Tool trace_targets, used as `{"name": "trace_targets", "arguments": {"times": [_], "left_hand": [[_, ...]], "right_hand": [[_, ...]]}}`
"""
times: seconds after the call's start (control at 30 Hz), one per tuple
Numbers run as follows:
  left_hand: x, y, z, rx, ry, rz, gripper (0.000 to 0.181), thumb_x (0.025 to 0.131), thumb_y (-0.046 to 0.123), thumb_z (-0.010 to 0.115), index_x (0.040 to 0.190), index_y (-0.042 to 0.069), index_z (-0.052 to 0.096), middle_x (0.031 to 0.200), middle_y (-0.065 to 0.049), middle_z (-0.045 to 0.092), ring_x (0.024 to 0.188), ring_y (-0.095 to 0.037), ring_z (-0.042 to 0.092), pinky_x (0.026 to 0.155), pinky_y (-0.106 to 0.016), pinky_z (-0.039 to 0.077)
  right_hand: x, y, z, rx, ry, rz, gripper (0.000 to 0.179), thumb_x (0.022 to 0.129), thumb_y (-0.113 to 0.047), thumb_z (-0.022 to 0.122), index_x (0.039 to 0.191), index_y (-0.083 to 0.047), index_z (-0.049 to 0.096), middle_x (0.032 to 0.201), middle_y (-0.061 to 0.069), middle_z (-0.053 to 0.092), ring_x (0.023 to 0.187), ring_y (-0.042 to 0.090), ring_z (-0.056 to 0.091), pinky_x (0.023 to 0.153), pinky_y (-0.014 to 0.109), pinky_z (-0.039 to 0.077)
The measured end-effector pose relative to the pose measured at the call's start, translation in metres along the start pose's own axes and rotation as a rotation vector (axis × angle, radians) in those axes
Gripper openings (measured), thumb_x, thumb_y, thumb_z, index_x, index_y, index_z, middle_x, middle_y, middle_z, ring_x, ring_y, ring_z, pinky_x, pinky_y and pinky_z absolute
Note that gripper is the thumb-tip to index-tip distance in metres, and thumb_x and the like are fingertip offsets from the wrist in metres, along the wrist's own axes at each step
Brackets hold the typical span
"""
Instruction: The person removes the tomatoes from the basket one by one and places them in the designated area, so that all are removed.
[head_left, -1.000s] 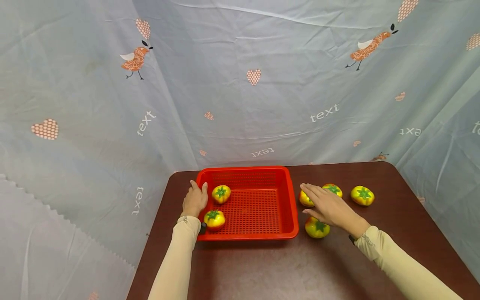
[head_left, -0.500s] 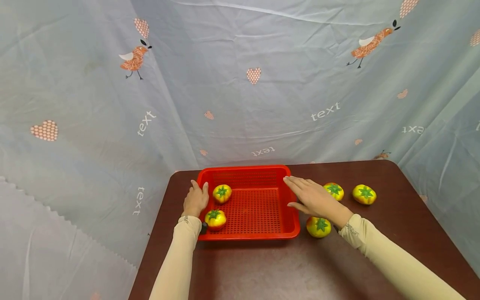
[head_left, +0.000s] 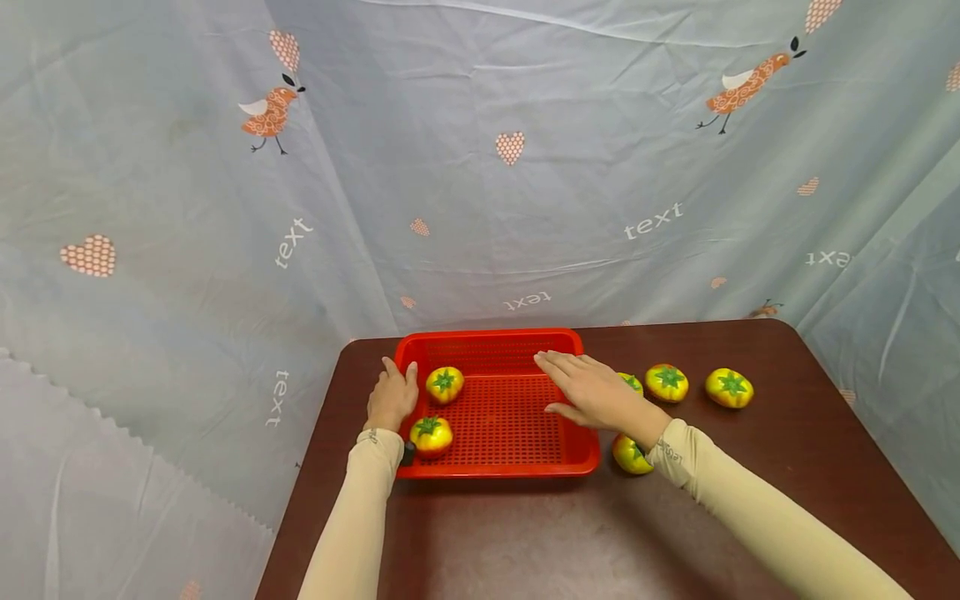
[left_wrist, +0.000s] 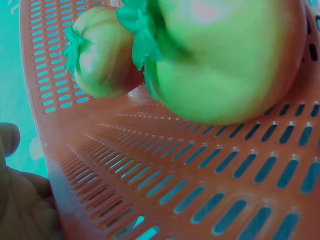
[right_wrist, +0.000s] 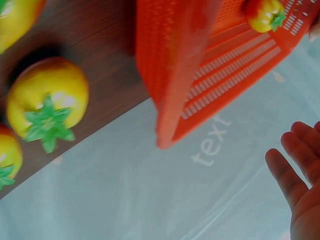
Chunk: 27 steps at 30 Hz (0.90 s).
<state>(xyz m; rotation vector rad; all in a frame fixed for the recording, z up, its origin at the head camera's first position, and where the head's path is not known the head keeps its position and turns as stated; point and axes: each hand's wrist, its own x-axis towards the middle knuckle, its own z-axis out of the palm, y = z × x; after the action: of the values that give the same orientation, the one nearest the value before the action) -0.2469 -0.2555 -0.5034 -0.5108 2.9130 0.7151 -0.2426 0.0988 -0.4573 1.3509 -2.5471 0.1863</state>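
Observation:
A red slotted plastic basket (head_left: 487, 477) stands on the table. Two yellow-red tomatoes with green star-shaped tops are in it on the left, one toward the back (head_left: 445, 385), the other toward the front (head_left: 431, 437). My left hand (head_left: 392, 400) is at the basket's left rim, fingers loosely extended; in the left wrist view part of this hand (left_wrist: 22, 205) shows outside the wall. My right hand (head_left: 600, 396), fingers extended and holding nothing, is over the basket's right side. Its fingers (right_wrist: 285, 177) appear spread and apart from the basket in the right wrist view.
Several more tomatoes lie right of the basket: one at the far right (head_left: 729, 388), one beside it (head_left: 667, 382), one nearer the front (head_left: 630, 457), and one partly behind my right hand (head_left: 632, 382). A patterned grey-blue curtain (head_left: 480, 192) hangs behind the dark brown table (head_left: 495, 542).
My right hand has moved left from over the tomatoes to over the basket's right side, with its fingers extended throughout. My left hand has stayed at the left rim.

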Motion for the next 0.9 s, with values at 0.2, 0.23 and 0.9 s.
{"name": "trace_targets", "arguments": {"times": [0.2, 0.23, 0.9], "left_hand": [[0.001, -0.003, 0.001, -0.004, -0.004, -0.006, 0.077, 0.105, 0.046, 0.021, 0.153, -0.009, -0.002, 0.15, -0.037, 0.028, 0.131, -0.052, 0.041, 0.111, -0.061, 0.032], [0.001, -0.003, 0.001, -0.006, -0.006, -0.008, 0.076, 0.105, 0.046, 0.021, 0.153, -0.009, -0.001, 0.151, -0.036, 0.028, 0.131, -0.052, 0.041, 0.111, -0.061, 0.032], [0.001, -0.003, 0.0, -0.015, -0.012, -0.008, 0.077, 0.105, 0.047, 0.02, 0.153, -0.008, -0.003, 0.152, -0.035, 0.028, 0.131, -0.052, 0.041, 0.111, -0.06, 0.032]], "right_hand": [[0.017, -0.01, 0.003, 0.008, -0.022, -0.026, 0.073, 0.092, -0.041, 0.067, 0.147, -0.001, 0.041, 0.147, 0.015, 0.05, 0.133, 0.03, 0.051, 0.105, 0.047, 0.046], [0.019, -0.011, 0.004, 0.009, -0.029, -0.028, 0.072, 0.092, -0.041, 0.066, 0.147, -0.001, 0.041, 0.147, 0.015, 0.049, 0.133, 0.03, 0.051, 0.106, 0.047, 0.045], [0.056, -0.042, 0.015, -0.013, -0.138, -0.094, 0.072, 0.094, -0.044, 0.062, 0.149, -0.003, 0.039, 0.15, 0.012, 0.046, 0.135, 0.027, 0.049, 0.108, 0.044, 0.044]]}}
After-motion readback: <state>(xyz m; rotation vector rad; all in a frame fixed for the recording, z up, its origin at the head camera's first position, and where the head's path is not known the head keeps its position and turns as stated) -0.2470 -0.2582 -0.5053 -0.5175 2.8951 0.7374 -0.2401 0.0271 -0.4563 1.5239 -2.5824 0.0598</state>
